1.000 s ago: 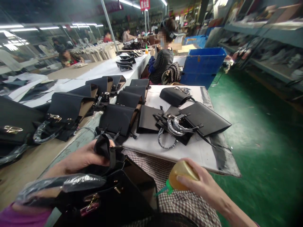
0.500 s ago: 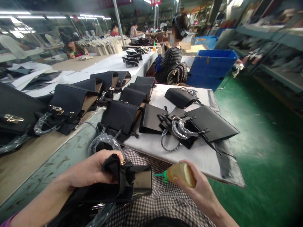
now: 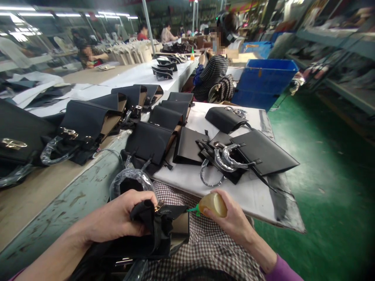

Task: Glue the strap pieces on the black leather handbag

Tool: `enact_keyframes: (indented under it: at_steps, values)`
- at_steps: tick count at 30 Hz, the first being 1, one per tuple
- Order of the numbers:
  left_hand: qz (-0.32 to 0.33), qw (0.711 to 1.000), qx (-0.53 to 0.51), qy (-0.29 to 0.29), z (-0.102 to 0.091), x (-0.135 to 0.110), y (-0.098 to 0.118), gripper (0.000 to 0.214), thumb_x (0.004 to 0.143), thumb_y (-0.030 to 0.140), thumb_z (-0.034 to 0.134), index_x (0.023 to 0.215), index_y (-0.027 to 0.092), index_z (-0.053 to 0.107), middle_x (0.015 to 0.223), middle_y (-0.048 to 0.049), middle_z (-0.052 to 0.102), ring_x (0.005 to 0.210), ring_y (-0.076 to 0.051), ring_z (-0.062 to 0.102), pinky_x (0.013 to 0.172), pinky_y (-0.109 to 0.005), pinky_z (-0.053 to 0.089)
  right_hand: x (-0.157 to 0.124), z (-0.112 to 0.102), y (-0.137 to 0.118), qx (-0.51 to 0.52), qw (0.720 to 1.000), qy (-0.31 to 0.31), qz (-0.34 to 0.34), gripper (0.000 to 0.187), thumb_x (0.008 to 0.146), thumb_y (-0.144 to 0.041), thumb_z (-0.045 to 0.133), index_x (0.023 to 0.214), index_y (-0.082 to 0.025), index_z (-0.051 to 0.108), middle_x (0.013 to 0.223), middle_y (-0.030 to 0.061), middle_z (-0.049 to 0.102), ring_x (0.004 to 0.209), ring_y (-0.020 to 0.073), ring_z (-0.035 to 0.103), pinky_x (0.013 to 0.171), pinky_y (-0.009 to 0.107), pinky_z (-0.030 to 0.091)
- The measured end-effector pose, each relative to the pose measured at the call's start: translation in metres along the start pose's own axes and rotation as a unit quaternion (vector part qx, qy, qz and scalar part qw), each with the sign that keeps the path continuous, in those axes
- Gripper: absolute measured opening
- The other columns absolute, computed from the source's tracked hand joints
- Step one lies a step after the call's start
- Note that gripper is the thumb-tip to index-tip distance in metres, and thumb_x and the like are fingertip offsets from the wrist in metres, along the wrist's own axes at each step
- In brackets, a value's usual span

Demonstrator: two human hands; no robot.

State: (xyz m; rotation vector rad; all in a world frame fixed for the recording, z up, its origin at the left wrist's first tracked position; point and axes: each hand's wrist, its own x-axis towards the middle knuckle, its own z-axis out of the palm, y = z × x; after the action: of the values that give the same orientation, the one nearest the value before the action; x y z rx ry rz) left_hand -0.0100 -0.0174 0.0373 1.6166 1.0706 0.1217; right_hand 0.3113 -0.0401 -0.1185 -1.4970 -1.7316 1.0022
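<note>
My left hand (image 3: 123, 216) is closed on the black fabric at the open end of a black handbag (image 3: 159, 238), which lies across my lap. Gold hardware shows beside the fingers, and the bag's tan inner side faces right. Between my right thumb and fingers is a squeeze bottle (image 3: 212, 205) of yellowish liquid, tipped sideways with its green nozzle pointing left. The nozzle tip is at the edge of a black flap on the handbag; whether it touches cannot be told. My right hand (image 3: 231, 216) wraps the bottle from the right.
Several black handbags (image 3: 152, 142) with plastic-wrapped handles lie on the white-topped table (image 3: 187, 177) ahead. More bags lie on the bench (image 3: 96, 191) at left. A co-worker in a striped top (image 3: 215, 74) sits beyond, near a blue bin (image 3: 265, 84).
My right hand has brought the bottle left and slightly up, so its nozzle now meets or nearly meets the bag's flap edge. A black flap now stands out above the tan side.
</note>
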Motion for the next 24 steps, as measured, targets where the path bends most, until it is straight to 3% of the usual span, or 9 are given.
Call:
enact_keyframes:
  at_steps: [13,20,24]
  values:
    - [-0.001,1.0,-0.007,0.001,0.0,0.001,0.002,0.02,0.079,0.028,0.075,0.082,0.019,0.057,0.081,0.003,0.059,0.075,-0.016,0.053,0.068,-0.027,0.04,-0.019,-0.014,-0.014,0.024,0.996,-0.083,0.028,0.038,0.083,-0.038,0.081,0.114,-0.023,0.066,0.098,0.002,0.078,0.085,0.024,0.074,0.075,0.037,0.061]
    - [0.0,1.0,-0.014,-0.004,0.005,0.0,0.003,0.019,0.079,0.023,0.075,0.081,0.019,0.057,0.079,0.0045,0.058,0.073,-0.015,0.052,0.065,-0.026,0.038,-0.017,-0.006,0.0,0.007,0.999,-0.031,0.027,0.05,0.085,-0.05,0.077,0.122,-0.021,0.06,0.109,0.0098,0.075,0.095,0.0295,0.072,0.087,0.047,0.059]
    - [0.003,1.0,-0.01,0.002,0.007,-0.001,0.001,0.017,0.078,0.021,0.074,0.081,0.019,0.057,0.079,0.0042,0.058,0.073,-0.015,0.052,0.065,-0.026,0.038,-0.02,-0.003,0.001,0.012,0.999,-0.034,0.026,0.051,0.084,-0.05,0.077,0.122,-0.02,0.059,0.111,0.0113,0.074,0.097,0.0301,0.071,0.089,0.049,0.057]
